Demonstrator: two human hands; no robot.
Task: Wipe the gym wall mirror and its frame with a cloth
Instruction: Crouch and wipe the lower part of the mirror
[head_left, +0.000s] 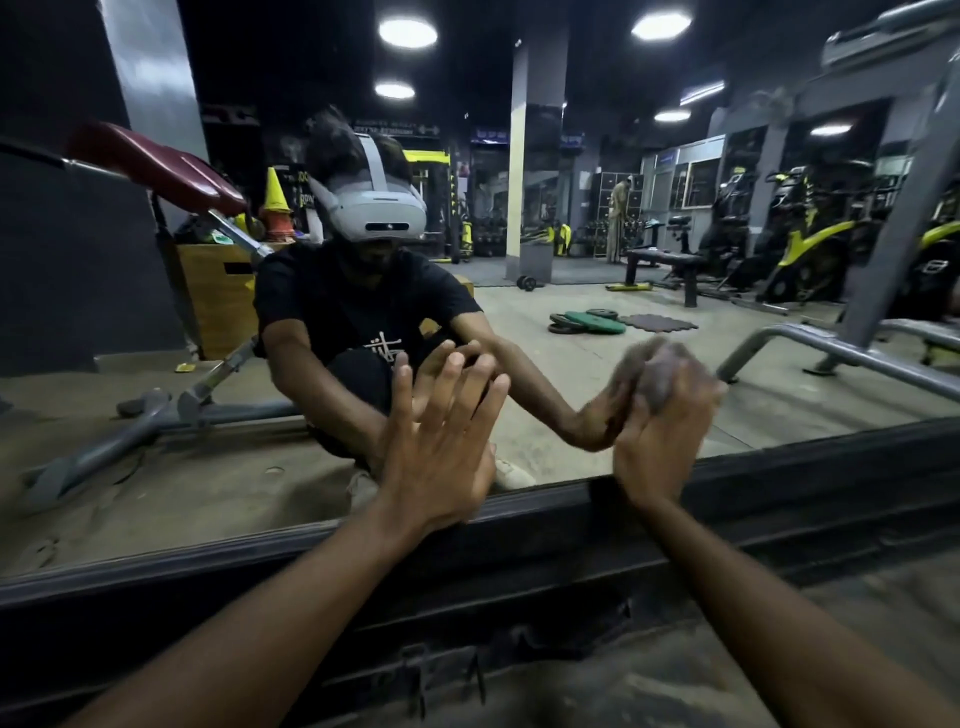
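Note:
The wall mirror (571, 332) fills the upper view and reflects me crouched in front of it. Its dark frame (779, 478) runs along the bottom edge, slanting up to the right. My left hand (441, 441) lies flat against the glass with straight, spread fingers. My right hand (660, 436) grips a bunched grey cloth (662, 376) and presses it on the lower glass just above the frame; it is blurred by motion.
The reflection holds a bench with red pads (156, 166) at left, weight plates (592, 322) on the floor, a grey steel rack leg (831, 353) at right and yellow machines (810, 234) behind. Dusty floor (779, 649) lies below the frame.

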